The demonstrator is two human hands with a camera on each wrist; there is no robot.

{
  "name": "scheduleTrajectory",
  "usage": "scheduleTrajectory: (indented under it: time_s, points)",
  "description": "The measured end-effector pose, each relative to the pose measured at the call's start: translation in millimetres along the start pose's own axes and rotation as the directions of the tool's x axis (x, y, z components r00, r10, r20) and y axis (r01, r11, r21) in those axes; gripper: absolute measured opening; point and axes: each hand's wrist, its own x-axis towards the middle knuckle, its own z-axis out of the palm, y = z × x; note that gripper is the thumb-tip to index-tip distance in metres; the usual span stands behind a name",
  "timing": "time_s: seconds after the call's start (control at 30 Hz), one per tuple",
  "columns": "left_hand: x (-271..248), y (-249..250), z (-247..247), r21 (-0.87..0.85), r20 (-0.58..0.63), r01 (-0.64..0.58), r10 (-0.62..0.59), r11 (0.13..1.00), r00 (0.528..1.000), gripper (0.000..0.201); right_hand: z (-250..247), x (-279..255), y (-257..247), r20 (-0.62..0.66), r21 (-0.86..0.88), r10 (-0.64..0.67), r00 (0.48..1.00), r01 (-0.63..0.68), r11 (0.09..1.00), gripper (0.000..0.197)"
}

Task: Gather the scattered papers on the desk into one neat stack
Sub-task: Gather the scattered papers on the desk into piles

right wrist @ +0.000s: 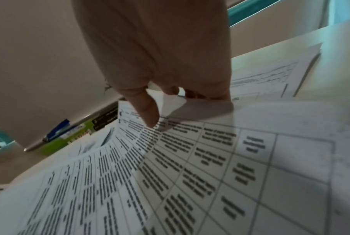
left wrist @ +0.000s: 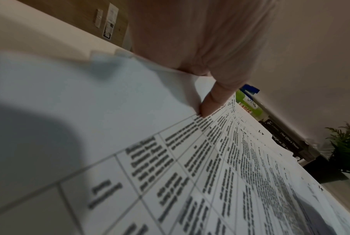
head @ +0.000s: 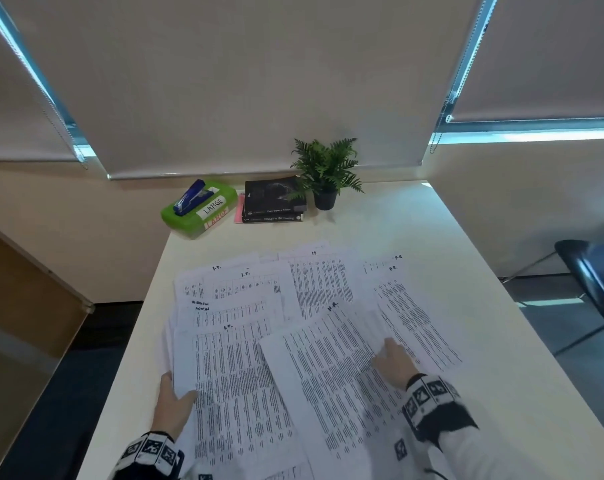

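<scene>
Here, the papers point(head: 311, 341), thin white sheets printed with dense black tables, lie fanned and overlapping across the near half of the smooth cream desk point(head: 484, 306). The left hand point(head: 172, 407) pinches the left edge of one sheet, thumb on top and fingers apparently beneath; the left wrist view shows the thumb point(left wrist: 210, 103) pressing on the paper edge. The right hand point(head: 394, 362) rests on a slanted upper sheet, and the right wrist view shows its fingers point(right wrist: 200, 93) curled over a lifted paper corner with the thumb point(right wrist: 148, 111) on the sheet. At the far edge stand a glossy green box point(head: 200, 211) bearing a blue stapler point(head: 191, 197), stacked dark books point(head: 272, 200) and a fern-like plant point(head: 328, 168) in a dark pot.
</scene>
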Motion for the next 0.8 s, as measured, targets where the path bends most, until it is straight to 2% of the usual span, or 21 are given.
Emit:
scheduleTrajectory:
  time_s: [0.03, 0.1, 0.2, 0.23, 0.27, 0.33, 0.4, 0.47, 0.53, 0.6, 0.67, 0.8]
  points:
    - [-2, 1, 1, -0.002, 0.001, -0.001, 0.001, 1.0, 1.0, 0.054, -1, -1, 1, 0.023, 0.046, 0.029, 0.999, -0.03, 0.999, 0.052]
    - [-3, 2, 2, -0.01, 0.002, -0.001, 0.001, 1.0, 1.0, 0.053, -2, -3, 4, 0.056, 0.002, 0.058, 0.997, -0.058, 0.998, 0.059]
    - [-5, 4, 4, -0.029, 0.014, 0.0, 0.0, 1.0, 1.0, 0.051, -5, -13, 7, 0.092, -0.203, 0.026, 0.995, -0.007, 0.979, 0.042]
    - [-5, 4, 4, -0.035, 0.025, -0.002, 0.003, 0.999, 1.0, 0.052, -9, -19, 6, 0.086, -0.199, 0.009, 0.996, 0.008, 0.98, 0.038]
    - [-5, 3, 5, -0.036, 0.036, 0.0, 0.001, 0.999, 0.999, 0.052, -17, -23, 7, 0.05, -0.169, -0.006, 0.999, 0.014, 0.986, 0.041]
    - [-4, 3, 5, -0.033, 0.051, -0.005, 0.006, 0.999, 0.999, 0.05, -40, -31, 4, -0.107, -0.111, -0.054, 0.993, 0.043, 0.993, 0.04]
    - [-4, 2, 4, -0.027, 0.042, -0.014, 0.015, 1.0, 0.999, 0.048, -72, -39, -4, -0.294, -0.001, -0.115, 0.949, 0.12, 0.993, 0.031]
    - [-4, 2, 4, -0.033, 0.037, -0.009, 0.011, 0.999, 0.999, 0.049, -108, -40, -11, -0.441, 0.119, -0.12, 0.889, 0.191, 0.974, 0.019]
    - [-3, 4, 5, -0.032, 0.042, -0.01, 0.011, 0.999, 0.999, 0.051, -137, -37, -17, -0.491, 0.287, -0.069, 0.868, 0.236, 0.928, 0.018]
    - [-3, 6, 8, -0.032, 0.05, 0.0, 0.002, 0.999, 0.999, 0.051, -152, -33, -31, -0.438, 0.44, -0.055, 0.897, 0.267, 0.857, 0.023]
    - [-5, 11, 11, -0.058, 0.059, 0.0, 0.003, 0.998, 0.998, 0.052, -146, -27, -53, -0.36, 0.493, -0.097, 0.928, 0.277, 0.825, 0.02]
    - [-9, 20, 20, -0.121, 0.09, 0.025, -0.014, 0.992, 0.996, 0.062, -77, -1, -88, -0.125, 0.46, -0.176, 0.976, 0.214, 0.862, 0.024]
